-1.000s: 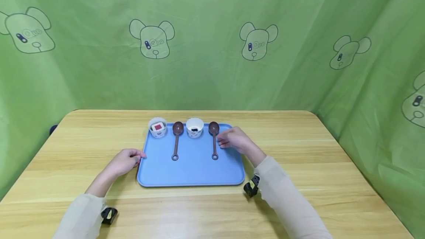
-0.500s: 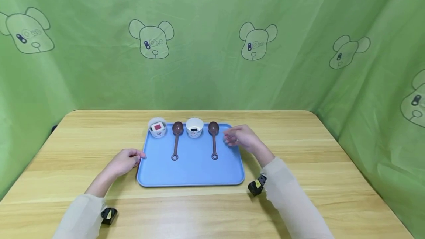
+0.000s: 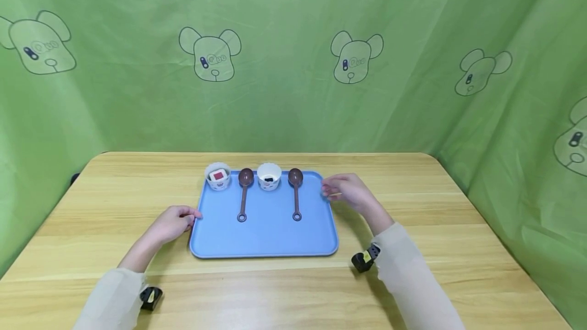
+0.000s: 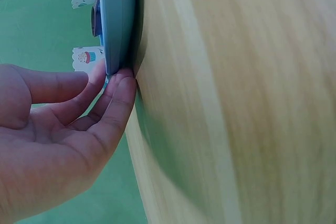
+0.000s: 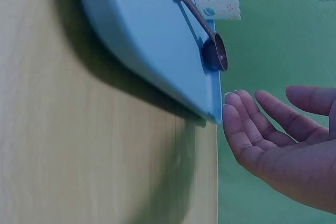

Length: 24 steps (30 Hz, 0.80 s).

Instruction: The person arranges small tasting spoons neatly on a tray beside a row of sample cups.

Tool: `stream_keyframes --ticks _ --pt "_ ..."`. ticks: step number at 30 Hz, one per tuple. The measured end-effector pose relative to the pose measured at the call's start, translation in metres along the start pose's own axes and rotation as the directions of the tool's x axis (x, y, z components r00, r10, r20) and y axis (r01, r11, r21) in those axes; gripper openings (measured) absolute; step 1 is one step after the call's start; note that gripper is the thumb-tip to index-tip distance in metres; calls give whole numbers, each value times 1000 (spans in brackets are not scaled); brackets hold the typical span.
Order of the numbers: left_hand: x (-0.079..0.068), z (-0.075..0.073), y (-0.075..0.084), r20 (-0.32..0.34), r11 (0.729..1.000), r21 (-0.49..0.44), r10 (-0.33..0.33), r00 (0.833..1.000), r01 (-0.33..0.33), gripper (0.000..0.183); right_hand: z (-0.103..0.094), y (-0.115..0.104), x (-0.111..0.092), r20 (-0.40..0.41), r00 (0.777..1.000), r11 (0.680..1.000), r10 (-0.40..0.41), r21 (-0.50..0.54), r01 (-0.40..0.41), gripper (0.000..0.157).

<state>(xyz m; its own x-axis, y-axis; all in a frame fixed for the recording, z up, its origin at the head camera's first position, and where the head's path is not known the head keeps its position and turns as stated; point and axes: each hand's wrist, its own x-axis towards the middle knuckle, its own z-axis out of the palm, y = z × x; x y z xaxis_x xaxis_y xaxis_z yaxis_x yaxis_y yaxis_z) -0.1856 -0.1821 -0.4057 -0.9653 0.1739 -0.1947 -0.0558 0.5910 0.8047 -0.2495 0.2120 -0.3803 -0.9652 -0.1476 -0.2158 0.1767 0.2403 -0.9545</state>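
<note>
A blue tray (image 3: pixel 263 241) lies on the wooden table. My left hand (image 3: pixel 170 224) is at its left edge; in the left wrist view the fingertips (image 4: pixel 122 80) touch the rim, the thumb apart from it. My right hand (image 3: pixel 349 190) hovers by the tray's right edge, fingers loosely bent, nothing in it. Nearest to it on the tray is a brown spoon (image 3: pixel 295 195), bowl end away from me. Left of that spoon stand a white paper cup (image 3: pixel 269 174) with something black inside, a second brown spoon (image 3: pixel 244 195), and another paper cup (image 3: pixel 217 174) holding a white-and-red block.
The wooden table (image 3: pixel 257 294) extends around the tray on all sides. A green curtain (image 3: pixel 284 111) with bear-head drawings hangs behind the table and along its right side. A small black device (image 3: pixel 150 298) sits at the left cuff, another black device (image 3: pixel 365 258) at the right.
My right hand has drawn away from the right spoon, moving right to the tray's edge. The left hand, tray, cups and spoons have stayed in place.
</note>
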Motion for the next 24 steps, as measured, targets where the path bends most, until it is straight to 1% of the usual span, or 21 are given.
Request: stream_keyframes --ticks 16,24 --pt "0 0 -1 -8 1000 6 12 1000 -12 24 -29 10 -20 -40 999 1000 -14 -1 14 39" --pt "-1 1 -2 -20 1000 18 13 1000 -13 24 -37 14 -27 -52 998 998 -25 -63 22 42"
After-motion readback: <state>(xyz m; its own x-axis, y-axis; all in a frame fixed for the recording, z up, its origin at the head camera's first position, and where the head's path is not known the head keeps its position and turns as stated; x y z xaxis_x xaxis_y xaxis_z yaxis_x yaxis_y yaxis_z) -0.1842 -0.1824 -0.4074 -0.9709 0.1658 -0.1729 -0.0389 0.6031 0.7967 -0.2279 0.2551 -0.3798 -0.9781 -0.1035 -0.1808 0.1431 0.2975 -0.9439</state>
